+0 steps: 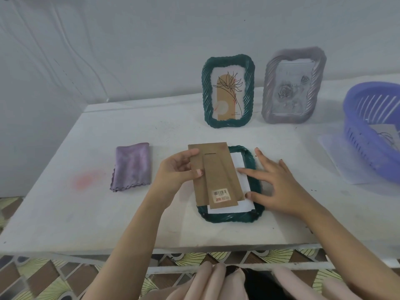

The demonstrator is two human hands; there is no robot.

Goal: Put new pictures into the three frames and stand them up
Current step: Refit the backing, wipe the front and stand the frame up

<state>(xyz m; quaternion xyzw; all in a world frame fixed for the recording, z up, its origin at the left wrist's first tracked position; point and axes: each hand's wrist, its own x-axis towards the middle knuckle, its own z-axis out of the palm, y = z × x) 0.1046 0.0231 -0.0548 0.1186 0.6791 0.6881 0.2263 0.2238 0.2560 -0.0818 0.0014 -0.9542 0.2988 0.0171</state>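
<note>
Nearest the person, a dark green frame (232, 217) lies face down on the white bench (65, 213), with a white sheet (242, 178), seemingly the back of a new picture, seated in its recess. Over it the left hand (173, 172) pinches the left edge of the brown backing board (214, 176), thumb on top and fingers beneath, holding it tilted and skewed so that it is not yet dropped into the recess; its fold-out stand strip carries a barcode sticker (220, 195). The right hand (275, 182) grips nothing: it is spread flat, index fingertip and thumb pressing the white sheet down, other fingers resting by the frame's right rim. The board looks like thin, light, fairly stiff card that would crease if forced, so it is best held by its edges and slid in flat; the sheet is limp paper that shifts easily and wants pinning while the board goes over it. The frame's twisted rim looks like rigid moulded material, offering a sure grip on its long sides when it comes to be stood up. To the left lies a folded purple cloth (132, 166). Further back stand a second green frame (228, 90) showing a line-drawn plant and a grey frame (293, 85) showing roses, both upright. At the far right a purple slotted basket (372, 118) holds at least one loose print; more I cannot tell.
</note>
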